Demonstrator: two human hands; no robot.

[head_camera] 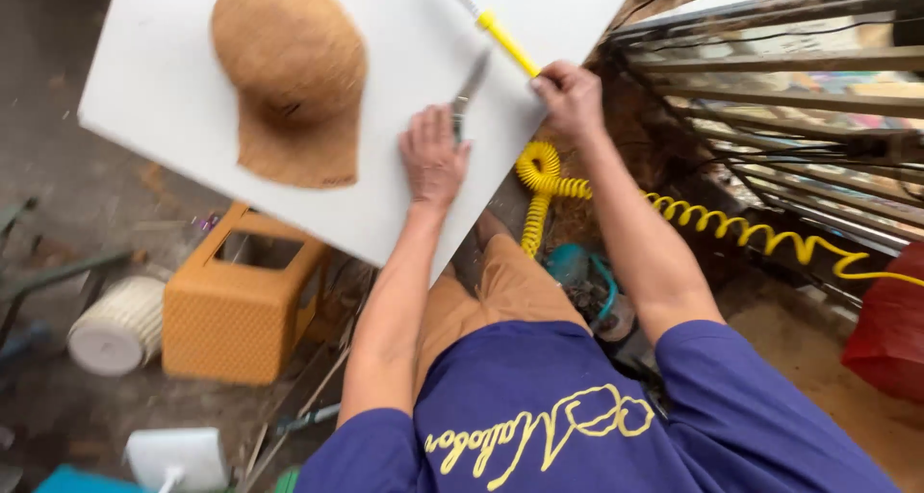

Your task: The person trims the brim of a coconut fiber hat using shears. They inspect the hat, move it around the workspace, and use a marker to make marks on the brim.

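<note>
Left hand (432,156) sits flat on the white tabletop (173,98), fingers closed around a metal blade tool (469,90). Right hand (570,96) grips the yellow air hose (507,40) at the edge. Further up, a brown fiber hat shape (289,69) lies on the tabletop.

Your white board (173,89) lies bare left of the brown fibre hat (289,69) and between hat and left hand (433,156). Metal rack (770,79) and coiled yellow hose (549,175) block your right hand (570,98) on its right. Orange stool (231,310) crowds underneath
</note>
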